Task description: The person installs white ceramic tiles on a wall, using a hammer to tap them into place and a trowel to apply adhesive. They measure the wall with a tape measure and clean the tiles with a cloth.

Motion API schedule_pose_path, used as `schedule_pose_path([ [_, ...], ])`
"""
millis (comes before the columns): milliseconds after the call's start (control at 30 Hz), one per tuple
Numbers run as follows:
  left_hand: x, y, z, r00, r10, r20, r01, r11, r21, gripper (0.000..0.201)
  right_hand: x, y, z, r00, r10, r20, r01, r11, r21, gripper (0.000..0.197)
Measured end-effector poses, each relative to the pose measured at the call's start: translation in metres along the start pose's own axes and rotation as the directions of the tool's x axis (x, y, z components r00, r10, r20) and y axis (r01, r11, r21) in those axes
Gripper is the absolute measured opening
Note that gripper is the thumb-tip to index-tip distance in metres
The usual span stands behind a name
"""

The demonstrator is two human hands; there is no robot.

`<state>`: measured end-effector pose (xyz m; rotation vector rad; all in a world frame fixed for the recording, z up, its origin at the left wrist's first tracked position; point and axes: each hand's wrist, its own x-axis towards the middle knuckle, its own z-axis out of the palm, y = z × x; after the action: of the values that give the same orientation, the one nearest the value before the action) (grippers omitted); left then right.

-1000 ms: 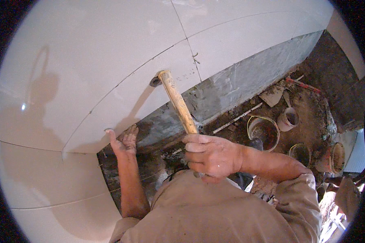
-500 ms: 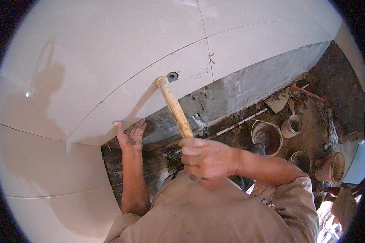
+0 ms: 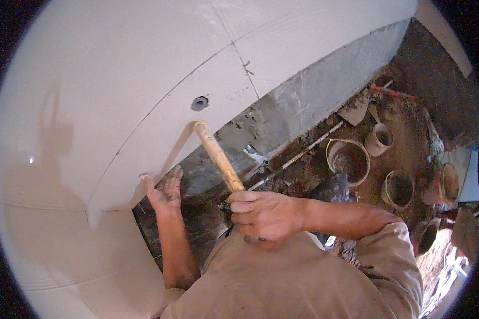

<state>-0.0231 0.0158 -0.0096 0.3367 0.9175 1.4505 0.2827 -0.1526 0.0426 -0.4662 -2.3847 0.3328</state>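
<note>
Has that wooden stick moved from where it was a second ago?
Yes, downward in the picture. Judged against the hole in the pale wall, the wooden stick sits lower: its top end was right at the hole, and now is below it.

Gap open btwn L hand, by lower edge of wall, & wooden handle in R hand, which blocks the middle; R forearm bars way to floor on right, where buckets & white rod also obstruct.

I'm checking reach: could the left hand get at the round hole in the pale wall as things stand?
Probably yes: the left hand is open and empty, the round hole uncovered, though the wooden handle ends just below it in view.
</note>
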Motion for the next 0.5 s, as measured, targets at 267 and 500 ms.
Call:
schedule_pose_path([
  [267,0.010,0.017,-0.014,0.992,-0.105,0.065,0.107,0.994,-0.025,0.102,-0.029,0.005,-0.003,0.994,0.090,-0.066,-0.095,0.992,-0.083,0.042],
  [500,0.004,0.012,-0.004,0.992,-0.099,0.073,0.101,0.995,-0.024,0.091,-0.025,0.017,-0.015,0.989,0.073,-0.127,-0.077,0.997,-0.022,0.045],
])
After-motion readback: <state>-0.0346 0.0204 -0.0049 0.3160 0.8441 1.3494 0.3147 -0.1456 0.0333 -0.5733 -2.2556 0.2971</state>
